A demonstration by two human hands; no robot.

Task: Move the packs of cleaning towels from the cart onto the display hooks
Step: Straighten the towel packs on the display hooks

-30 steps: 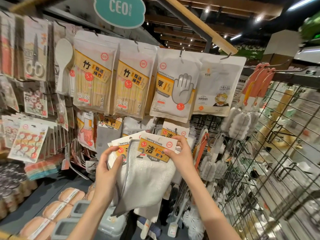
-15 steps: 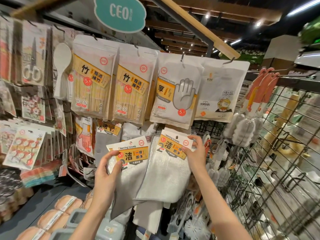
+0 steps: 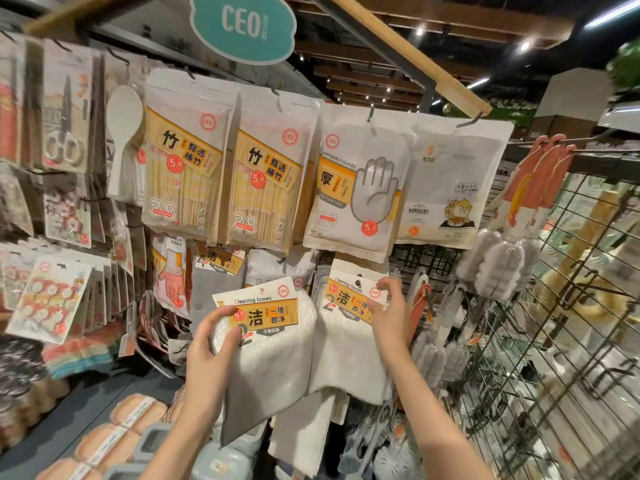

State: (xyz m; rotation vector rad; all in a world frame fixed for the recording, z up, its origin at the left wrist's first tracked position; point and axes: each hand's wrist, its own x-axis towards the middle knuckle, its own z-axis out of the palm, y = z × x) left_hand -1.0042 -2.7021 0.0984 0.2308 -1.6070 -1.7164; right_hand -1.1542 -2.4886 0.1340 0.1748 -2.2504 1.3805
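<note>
Two packs of white cleaning towels with orange-and-white header cards are up at the display wall. My left hand (image 3: 211,344) grips the left pack (image 3: 273,344) by its card's lower left corner, thumb on the front. My right hand (image 3: 389,315) pinches the right edge of the right pack's (image 3: 349,337) card, whose hang hole sits at a hook (image 3: 359,282) below the glove bags. I cannot tell whether the card is fully on the hook. The cart is out of view.
Bags of bamboo sticks (image 3: 187,178), disposable gloves (image 3: 360,188) and another white bag (image 3: 453,181) hang above. A wire grid rack (image 3: 554,341) with bottle brushes stands at the right. Scissors and card packs hang at the left; sponges (image 3: 114,441) lie on the shelf below.
The two packs, held overlapped a second ago, have been separated. My right hand has carried its pack up and rightward to the hook; my left hand keeps the other pack lower left.
</note>
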